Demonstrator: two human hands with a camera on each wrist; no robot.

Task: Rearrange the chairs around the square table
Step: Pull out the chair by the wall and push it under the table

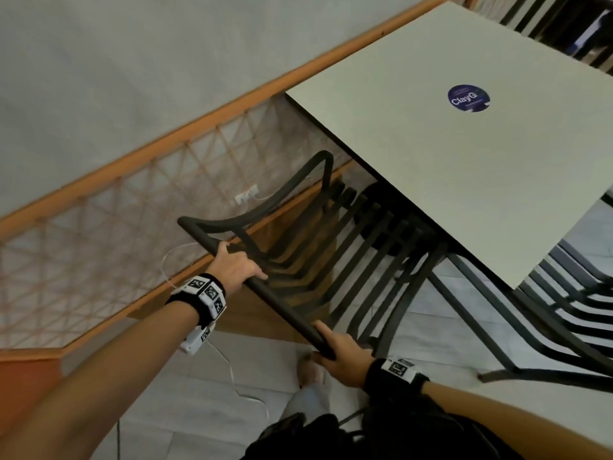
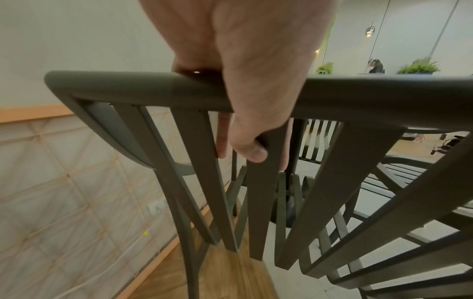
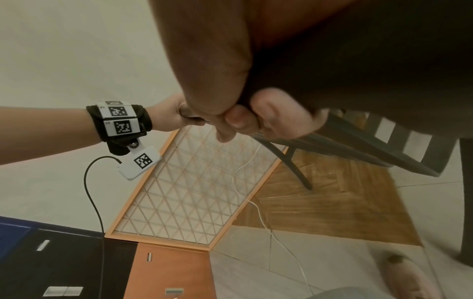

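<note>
We grip the top rail of the dark chair (image 1: 298, 247) with our left hand (image 1: 234, 263) and right hand (image 1: 341, 355), its seat tucked under the worktop (image 1: 464, 180).

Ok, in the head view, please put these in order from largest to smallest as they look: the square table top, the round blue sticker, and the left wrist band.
1. Square table top, by far the largest.
2. Left wrist band.
3. Round blue sticker.

The band is nearer the camera than the sticker, so their real sizes stay unsure.
</note>
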